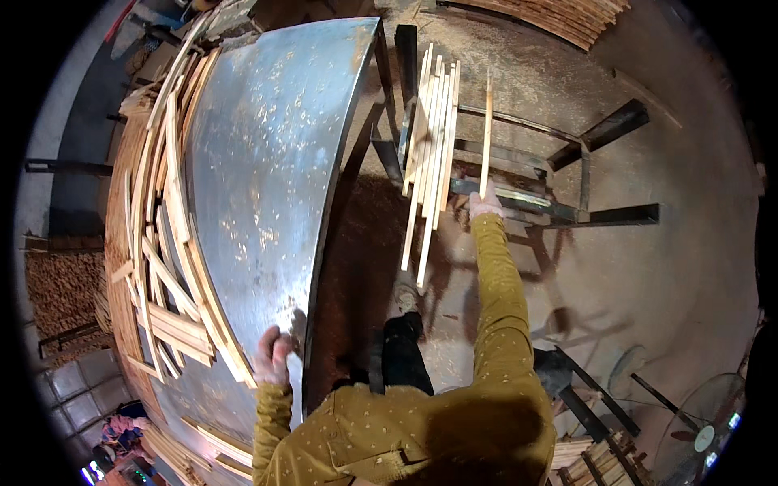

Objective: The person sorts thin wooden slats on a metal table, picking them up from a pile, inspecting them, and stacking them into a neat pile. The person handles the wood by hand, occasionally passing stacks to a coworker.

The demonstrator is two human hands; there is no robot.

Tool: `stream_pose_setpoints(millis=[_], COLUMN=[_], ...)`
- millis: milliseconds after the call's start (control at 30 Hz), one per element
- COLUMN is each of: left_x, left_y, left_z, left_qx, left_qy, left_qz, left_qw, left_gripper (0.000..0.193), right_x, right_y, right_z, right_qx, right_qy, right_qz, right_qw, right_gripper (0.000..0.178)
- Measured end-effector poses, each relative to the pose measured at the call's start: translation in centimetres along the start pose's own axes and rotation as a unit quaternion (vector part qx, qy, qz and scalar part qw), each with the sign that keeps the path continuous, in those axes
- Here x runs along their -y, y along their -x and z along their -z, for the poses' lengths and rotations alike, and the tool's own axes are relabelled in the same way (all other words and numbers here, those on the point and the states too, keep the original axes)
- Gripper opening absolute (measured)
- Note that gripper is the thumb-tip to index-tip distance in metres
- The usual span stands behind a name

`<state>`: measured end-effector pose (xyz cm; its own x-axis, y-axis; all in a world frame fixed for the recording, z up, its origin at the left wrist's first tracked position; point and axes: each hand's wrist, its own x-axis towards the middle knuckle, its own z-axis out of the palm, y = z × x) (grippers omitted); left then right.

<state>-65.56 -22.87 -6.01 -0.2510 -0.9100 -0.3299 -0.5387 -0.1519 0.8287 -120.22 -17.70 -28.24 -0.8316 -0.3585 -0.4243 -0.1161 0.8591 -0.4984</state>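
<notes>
My right hand point(486, 202), in a pale glove, is closed around the near end of a long thin wooden strip point(488, 134). The strip points away from me. Just left of it, a bundle of similar pale strips point(435, 146) lies across a dark metal stand point(519, 194), their near ends uneven. Over the near right part of the metal-topped table point(259, 162), my left hand point(273, 355) has loosely bent fingers, a little apart, with nothing visible in them. Its fingers are slightly blurred.
Loose wooden strips point(174, 275) lie in a jumbled pile along the table's left side. More strips point(219, 441) lie at its near end. Stacked boards point(559, 20) are at the far right. A fan point(703, 437) stands at the lower right. Wood shavings litter the floor.
</notes>
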Motion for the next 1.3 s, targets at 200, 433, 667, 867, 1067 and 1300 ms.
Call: stream_pose_setpoints(millis=[200,433,667,867,1067,1300], left_x=[2.8,2.3,-4.1,-3.1,11.3,20.7], left_y=[2.0,3.4,5.5,10.5,23.2,31.0], left_z=[-0.6,-2.9,-2.6,6.1,18.8,26.1], left_qx=[-0.037,-0.054,-0.025,-0.065,-0.407,-0.263], left_qy=[0.053,0.048,-0.196,-0.178,-0.13,-0.1], left_qz=[0.1,0.161,0.188,0.219,0.327,0.644], left_qw=[0.993,0.984,0.962,0.957,0.843,0.711], left_gripper=[0.056,0.051,0.047,0.053,0.089,0.111], right_x=[4.8,8.0,9.1,11.8,19.6,16.6], right_y=[-6.1,-6.2,-7.6,6.0,35.6,67.0], right_z=[-7.1,-4.3,-3.7,0.2,-6.0,-20.9], right_qx=[0.096,0.14,0.042,-0.242,-0.05,0.525], right_qy=[0.049,0.122,0.157,-0.107,-0.438,-0.102], right_qz=[-0.039,-0.109,0.029,0.448,0.739,0.584], right_qw=[0.993,0.977,0.986,0.854,0.51,0.611], right_gripper=[0.069,0.063,0.056,0.053,0.05,0.029])
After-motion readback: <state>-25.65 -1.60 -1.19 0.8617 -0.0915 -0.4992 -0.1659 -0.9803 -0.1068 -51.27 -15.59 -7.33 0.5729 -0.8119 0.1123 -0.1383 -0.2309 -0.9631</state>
